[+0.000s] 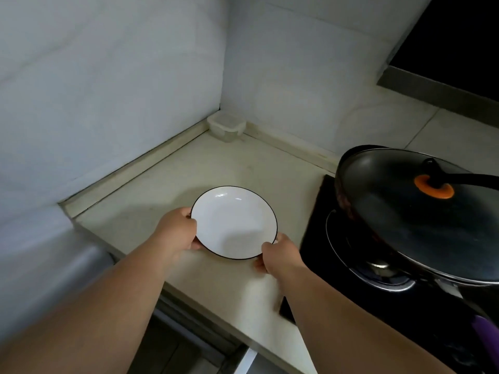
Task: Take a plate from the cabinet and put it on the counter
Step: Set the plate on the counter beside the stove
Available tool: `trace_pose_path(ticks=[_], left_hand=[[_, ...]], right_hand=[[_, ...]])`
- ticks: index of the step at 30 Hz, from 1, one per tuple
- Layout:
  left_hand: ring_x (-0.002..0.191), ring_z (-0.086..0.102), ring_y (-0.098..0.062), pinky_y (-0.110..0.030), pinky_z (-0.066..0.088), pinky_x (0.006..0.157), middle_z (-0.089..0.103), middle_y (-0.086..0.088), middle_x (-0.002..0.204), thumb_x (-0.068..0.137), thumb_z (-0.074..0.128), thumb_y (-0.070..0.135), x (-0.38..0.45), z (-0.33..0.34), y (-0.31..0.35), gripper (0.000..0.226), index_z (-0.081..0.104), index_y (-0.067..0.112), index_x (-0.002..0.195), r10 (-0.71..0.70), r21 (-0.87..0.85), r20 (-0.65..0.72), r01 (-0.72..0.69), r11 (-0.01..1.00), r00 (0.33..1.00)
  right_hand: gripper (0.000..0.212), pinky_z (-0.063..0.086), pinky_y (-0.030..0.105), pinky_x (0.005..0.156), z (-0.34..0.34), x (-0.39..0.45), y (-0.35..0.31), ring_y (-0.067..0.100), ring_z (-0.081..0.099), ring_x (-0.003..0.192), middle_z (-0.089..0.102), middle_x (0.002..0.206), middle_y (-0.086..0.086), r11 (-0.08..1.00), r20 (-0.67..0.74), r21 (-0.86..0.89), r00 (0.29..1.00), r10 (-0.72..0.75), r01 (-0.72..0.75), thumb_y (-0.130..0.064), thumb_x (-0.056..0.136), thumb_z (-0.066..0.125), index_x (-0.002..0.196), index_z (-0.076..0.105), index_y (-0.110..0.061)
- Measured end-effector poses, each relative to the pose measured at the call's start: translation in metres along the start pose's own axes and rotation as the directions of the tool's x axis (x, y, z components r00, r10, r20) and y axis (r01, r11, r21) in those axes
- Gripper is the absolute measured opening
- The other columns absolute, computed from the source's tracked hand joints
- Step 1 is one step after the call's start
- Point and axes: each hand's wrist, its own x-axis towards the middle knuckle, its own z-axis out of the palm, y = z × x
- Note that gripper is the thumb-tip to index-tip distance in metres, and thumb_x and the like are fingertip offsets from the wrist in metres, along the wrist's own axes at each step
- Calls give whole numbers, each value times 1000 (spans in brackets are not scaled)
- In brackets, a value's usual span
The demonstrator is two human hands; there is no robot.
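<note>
Both hands hold plate, prob. on counter.

A home kitchen: lidded wok on a gas stove beside a counter.

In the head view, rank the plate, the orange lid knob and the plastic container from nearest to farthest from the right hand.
1. Plate: held at its near right rim by the right hand.
2. Orange lid knob: to the right, on the pan lid over the stove.
3. Plastic container: far back in the counter corner.
</note>
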Motion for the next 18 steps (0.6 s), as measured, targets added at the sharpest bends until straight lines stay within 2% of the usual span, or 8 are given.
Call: trace_pose_path(ticks=[2, 6, 10, 13, 14, 16, 18], left_hand=[[70, 65, -22, -36, 56, 61, 65, 0, 84, 84, 36, -2, 7, -2, -2, 36, 60, 19, 100, 6, 0, -5, -6, 1000, 1000], [71, 65, -20, -38, 56, 66, 65, -2, 88, 86, 37, 0, 15, -6, -7, 35, 61, 22, 99, 15, 9, -11, -15, 1000, 1000], [81, 65, -26, -35, 55, 60, 64, -8, 103, 88, 39, 1, 19, -6, -13, 38, 61, 18, 113, 3, -22, -40, -4, 1000, 999], [93, 65, -34, -41, 58, 68, 60, -13, 122, 88, 46, 8, 21, -7, -16, 40, 53, 10, 128, -19, -65, -90, 13, 998, 996], [91, 66, -33, -42, 58, 70, 58, -14, 125, 88, 48, 11, 20, -7, -17, 42, 52, 10, 130, -33, -79, -107, 25, 997, 994], [79, 67, -28, -37, 57, 65, 57, -13, 123, 86, 47, 13, 13, -10, -18, 41, 51, 12, 127, -40, -79, -162, 28, 997, 986], [68, 64, -21, -30, 54, 59, 56, -12, 120, 85, 45, 14, -2, -11, -23, 41, 53, 14, 125, -9, -25, -231, 3, 1000, 973]], right_hand=[[26, 46, 19, 41, 6, 5, -1, 13, 59, 37, 66, 70, 6, 1000, 3, 3, 1000, 11, -11, -5, 76, 34, 77, 50, -26], [29, 46, 26, 46, 13, 11, -1, 23, 58, 45, 64, 66, 11, 1000, 17, 27, 1000, 13, -14, -3, 74, 33, 76, 52, -24], [31, 46, 29, 47, 12, 12, 1, 24, 56, 45, 62, 75, 12, 999, 36, 33, 999, 1, -2, -3, 75, 34, 80, 54, -25], [26, 43, 29, 46, 9, 5, 1, 20, 50, 41, 56, 80, 11, 995, 60, 93, 998, 33, -38, -6, 81, 40, 99, 53, -19], [32, 42, 28, 45, 7, 1, 2, 18, 50, 41, 56, 80, 9, 993, 72, 104, 996, 42, -50, -8, 84, 41, 112, 50, -21], [54, 44, 27, 46, 0, -9, 8, 17, 55, 46, 60, 81, 4, 995, 103, 83, 993, 50, -58, -11, 89, 43, 141, 32, -23], [56, 45, 24, 48, -10, -28, 15, 16, 59, 51, 62, 83, 0, 994, 120, 85, 991, 53, -63, -13, 92, 43, 145, 27, -18]])
